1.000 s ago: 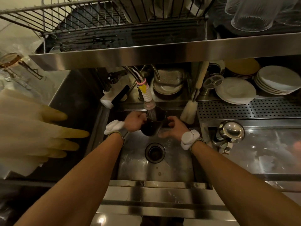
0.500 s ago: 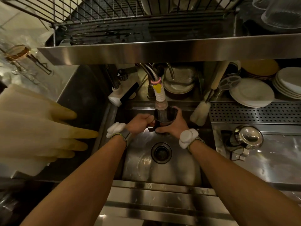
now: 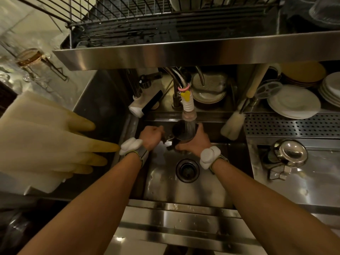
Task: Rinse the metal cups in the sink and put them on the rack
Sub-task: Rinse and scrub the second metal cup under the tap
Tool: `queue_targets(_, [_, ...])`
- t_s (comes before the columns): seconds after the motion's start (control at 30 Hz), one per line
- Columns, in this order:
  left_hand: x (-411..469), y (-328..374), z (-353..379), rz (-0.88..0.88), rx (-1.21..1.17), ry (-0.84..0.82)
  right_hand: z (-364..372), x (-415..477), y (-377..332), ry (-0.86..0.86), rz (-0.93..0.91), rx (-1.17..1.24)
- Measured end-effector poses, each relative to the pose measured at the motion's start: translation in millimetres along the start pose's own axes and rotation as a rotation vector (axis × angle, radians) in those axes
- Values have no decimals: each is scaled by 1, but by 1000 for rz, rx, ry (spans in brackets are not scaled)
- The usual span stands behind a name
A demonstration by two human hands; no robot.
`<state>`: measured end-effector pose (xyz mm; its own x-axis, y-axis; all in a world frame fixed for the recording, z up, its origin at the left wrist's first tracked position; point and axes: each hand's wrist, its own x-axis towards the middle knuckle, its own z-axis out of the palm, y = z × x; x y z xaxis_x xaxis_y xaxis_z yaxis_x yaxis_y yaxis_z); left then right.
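Note:
A dark metal cup (image 3: 179, 130) stands upright under the running tap (image 3: 188, 105), over the steel sink (image 3: 184, 188). Water streams into its mouth. My left hand (image 3: 151, 136) grips the cup's handle on its left side. My right hand (image 3: 196, 141) is wrapped round the cup's body from the right and below. A wire dish rack (image 3: 147, 21) sits on the steel shelf above the sink. Another metal cup (image 3: 288, 153) lies on its side on the counter to the right.
Yellowish rubber gloves (image 3: 47, 142) hang at the left. White plates (image 3: 294, 103) are stacked at the back right behind a perforated drain panel (image 3: 294, 124). A bottle brush (image 3: 233, 124) leans at the sink's back right. The drain (image 3: 187, 170) lies below my hands.
The cup was tilted with its mouth toward me; it has been turned upright and raised under the stream. My right hand has closed round its body. The view has shifted.

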<state>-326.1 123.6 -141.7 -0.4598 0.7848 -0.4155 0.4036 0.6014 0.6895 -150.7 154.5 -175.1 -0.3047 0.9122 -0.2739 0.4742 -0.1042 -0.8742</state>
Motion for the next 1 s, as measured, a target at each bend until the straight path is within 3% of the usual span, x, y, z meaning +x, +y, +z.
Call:
queue_targets(0.37, [-6, -3, 3, 34, 18, -89, -6, -3, 7, 0, 8, -54])
queue_targets(0.53, [-5, -2, 2, 57, 26, -97, -16, 3, 8, 94, 5, -45])
queue_targets(0.67, [0, -3, 2, 62, 88, -103, -11, 4, 1, -34, -35, -122])
queue_targets(0.83, [-1, -6, 7, 79, 65, -112, -21, 10, 4, 58, -15, -119])
queue_targets(1.0, [6, -7, 9, 57, 75, -124, -19, 7, 5, -44, -37, -198])
